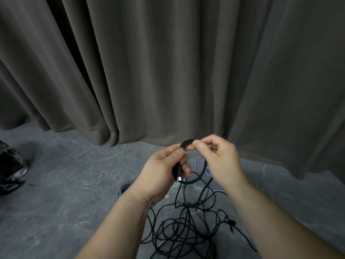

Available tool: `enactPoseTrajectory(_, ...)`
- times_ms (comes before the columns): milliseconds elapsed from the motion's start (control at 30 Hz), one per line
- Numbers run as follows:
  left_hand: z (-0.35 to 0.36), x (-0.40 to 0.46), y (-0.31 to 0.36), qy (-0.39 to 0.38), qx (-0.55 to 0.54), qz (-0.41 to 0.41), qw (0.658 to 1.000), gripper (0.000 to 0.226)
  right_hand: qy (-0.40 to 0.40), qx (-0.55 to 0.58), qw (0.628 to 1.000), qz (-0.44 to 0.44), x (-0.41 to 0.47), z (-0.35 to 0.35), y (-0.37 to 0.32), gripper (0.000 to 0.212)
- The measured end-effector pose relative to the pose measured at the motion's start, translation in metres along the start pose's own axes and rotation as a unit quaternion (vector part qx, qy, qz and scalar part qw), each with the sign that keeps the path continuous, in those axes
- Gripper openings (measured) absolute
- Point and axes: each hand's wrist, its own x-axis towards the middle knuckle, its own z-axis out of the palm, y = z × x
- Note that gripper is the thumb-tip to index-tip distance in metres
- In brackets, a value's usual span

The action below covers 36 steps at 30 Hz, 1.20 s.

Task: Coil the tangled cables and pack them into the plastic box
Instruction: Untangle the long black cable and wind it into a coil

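My left hand grips a black cable near its plug end, and the metal connector sticks out below the fingers. My right hand pinches the same cable where it bends into a small loop between the two hands. From there the cable hangs down into a tangle of black cables on the floor. A clear plastic box with blue latches lies on the floor behind my hands, mostly hidden by them.
A coiled grey cable lies on the grey stone floor left of my left wrist. Heavy grey curtains hang along the back. A dark object sits at the far left edge.
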Motion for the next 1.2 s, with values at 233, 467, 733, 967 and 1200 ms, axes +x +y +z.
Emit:
enactPoseTrajectory(233, 0.013, -0.006, 0.006, -0.006, -0.113, -0.01, 0.993, 0.017, 0.01, 0.052, 0.997, 0.055, 0.005, 0.002, 0.0, 0.035)
enactPoseTrajectory(467, -0.021, 0.007, 0.023, 0.19, -0.233, 0.089, 0.95, 0.027, -0.229, -0.048, 0.947, 0.221, 0.004, -0.013, 0.024, 0.015)
enactPoseTrajectory(733, -0.035, 0.014, 0.014, 0.237, -0.203, 0.125, 0.942, 0.026, -0.001, -0.127, 0.984, 0.124, 0.012, -0.011, 0.025, 0.018)
enactPoseTrajectory(967, -0.03, 0.014, 0.007, 0.177, -0.17, 0.088, 0.965, 0.023, -0.321, -0.453, 0.831, 0.023, -0.003, -0.001, -0.01, 0.032)
enactPoseTrajectory(1200, -0.017, 0.011, -0.004, 0.129, -0.085, 0.062, 0.986, 0.017, -0.34, -0.227, 0.912, 0.038, -0.003, -0.006, -0.034, 0.031)
